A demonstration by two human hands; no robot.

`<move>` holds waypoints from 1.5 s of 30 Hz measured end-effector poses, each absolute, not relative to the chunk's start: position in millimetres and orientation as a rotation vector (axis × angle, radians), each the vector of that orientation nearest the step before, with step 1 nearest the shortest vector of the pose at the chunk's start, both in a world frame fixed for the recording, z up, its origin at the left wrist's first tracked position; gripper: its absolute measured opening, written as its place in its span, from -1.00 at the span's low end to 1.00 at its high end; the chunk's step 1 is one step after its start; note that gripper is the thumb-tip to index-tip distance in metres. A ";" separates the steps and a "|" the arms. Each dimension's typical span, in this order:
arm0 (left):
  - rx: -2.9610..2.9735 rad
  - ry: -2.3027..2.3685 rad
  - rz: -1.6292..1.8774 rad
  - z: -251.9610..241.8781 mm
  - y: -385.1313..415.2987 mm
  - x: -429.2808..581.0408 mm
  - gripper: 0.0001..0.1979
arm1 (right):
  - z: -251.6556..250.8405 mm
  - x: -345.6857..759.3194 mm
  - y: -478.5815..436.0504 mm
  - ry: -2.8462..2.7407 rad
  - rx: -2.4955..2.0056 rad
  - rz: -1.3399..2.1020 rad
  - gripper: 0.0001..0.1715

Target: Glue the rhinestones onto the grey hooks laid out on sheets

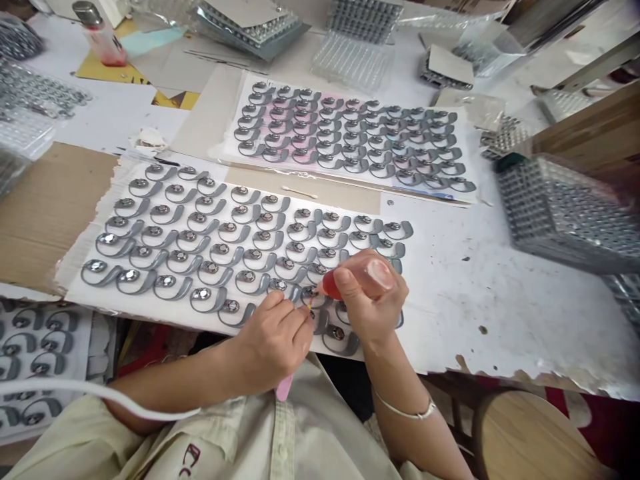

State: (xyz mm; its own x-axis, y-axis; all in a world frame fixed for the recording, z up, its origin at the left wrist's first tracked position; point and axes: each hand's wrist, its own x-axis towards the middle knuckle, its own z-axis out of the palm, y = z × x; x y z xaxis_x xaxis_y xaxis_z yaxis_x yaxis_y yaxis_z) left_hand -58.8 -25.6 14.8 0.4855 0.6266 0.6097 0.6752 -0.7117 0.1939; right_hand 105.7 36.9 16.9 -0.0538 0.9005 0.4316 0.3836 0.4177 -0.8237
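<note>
My right hand (376, 300) is wrapped around a clear squeeze bottle (377, 272) with red liquid in it. The bottle tilts left, its nozzle touching or just above one of the grey hook-shaped metal pieces with a round shiny head. My left hand (284, 333) is closed on a thin tool with a pink handle (284, 388); its pointed end shows beside the nozzle, and its exact kind is unclear. Rows of the same grey hook-shaped pieces (173, 285) lie on a white sheet (150, 305) under both hands. My fingers hide some of them.
Behind lies a second sheet with rows of similar pieces (329, 132); a cotton swab (300, 192) rests between the sheets. Stacked clear trays (565, 207) stand at right. A bottle with a metal cap (100, 40) stands back left. A wooden stool (530, 433) is below the table edge.
</note>
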 end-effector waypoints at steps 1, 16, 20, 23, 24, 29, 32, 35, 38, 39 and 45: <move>-2.646 -1.158 -1.037 15.3 -25.4 -59.1 -0.77 | 17.3 105.6 37.4 -1.649 -1.129 0.608 -0.77; -2.626 -1.167 -1.034 17.0 -26.1 -57.4 -0.77 | 16.9 105.2 40.8 -1.729 -0.934 0.431 -0.79; -2.626 -1.166 -1.021 17.0 -26.6 -58.3 -0.77 | 15.7 106.7 40.3 -1.739 -0.919 0.427 -0.80; -2.636 -1.168 -1.013 16.8 -26.7 -58.3 -0.77 | 15.8 106.4 39.8 -1.754 -0.906 0.402 -0.81; -2.632 -1.170 -1.020 16.8 -26.7 -58.1 -0.76 | 15.8 106.2 39.5 -1.756 -0.904 0.398 -0.81; -2.633 -1.178 -1.007 16.8 -27.1 -57.3 -0.77 | 15.6 105.5 38.8 -1.755 -0.881 0.385 -0.83; -2.641 -1.175 -0.990 16.6 -27.6 -58.2 -0.77 | 16.3 105.3 39.2 -1.762 -0.858 0.366 -0.83; -2.651 -1.177 -0.985 15.8 -28.3 -58.5 -0.76 | 17.9 105.0 39.2 -1.788 -0.850 0.352 -0.82; -2.645 -1.189 -1.003 14.9 -28.8 -57.6 -0.79 | 19.2 104.6 38.5 -1.808 -0.847 0.342 -0.82; -2.645 -1.190 -1.006 14.8 -28.8 -57.2 -0.79 | 19.5 104.6 38.2 -1.810 -0.847 0.346 -0.82; -2.638 -1.177 -1.000 14.9 -27.5 -55.7 -0.80 | 18.3 106.8 37.8 -1.775 -0.845 0.391 -0.83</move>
State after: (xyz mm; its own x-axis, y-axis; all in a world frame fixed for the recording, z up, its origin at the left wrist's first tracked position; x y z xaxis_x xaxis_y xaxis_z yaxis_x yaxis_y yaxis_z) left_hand -55.7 -27.5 14.9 0.4902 0.6357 0.5963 0.6911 -0.7004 0.1784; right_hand 106.8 37.8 18.3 -0.1673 0.7074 0.6867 0.3531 0.6933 -0.6282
